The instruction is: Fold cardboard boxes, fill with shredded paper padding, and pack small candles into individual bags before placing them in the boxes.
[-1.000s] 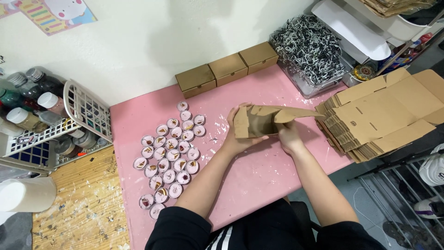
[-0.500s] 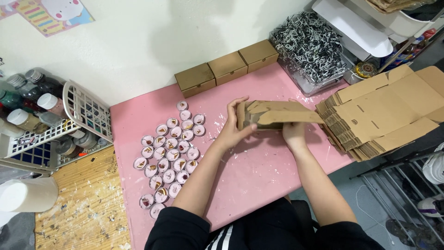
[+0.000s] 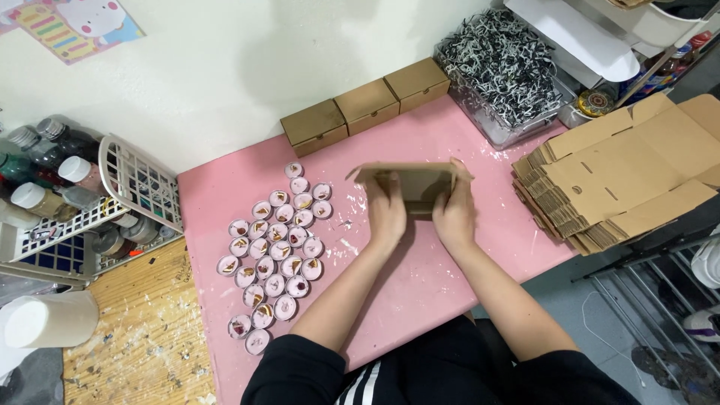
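Note:
A half-folded brown cardboard box (image 3: 411,180) sits low over the pink table (image 3: 465,135), held from both sides. My left hand (image 3: 385,214) presses its left side and my right hand (image 3: 454,214) grips its right side. The flaps stick out at the top left and right. To the left of my hands lie several small round pink cups with dried bits inside (image 3: 274,255). Three closed brown boxes (image 3: 365,105) stand in a row against the wall.
A stack of flat cardboard blanks (image 3: 622,172) lies at the right table edge. A clear bin of black-and-white shredded paper (image 3: 499,64) stands at the back right. A white basket with bottles (image 3: 97,202) and a wooden board (image 3: 135,330) are on the left.
The box has come down toward the table and turned flatter. Both hands have shifted onto its two sides; earlier the left hand held it raised and tilted.

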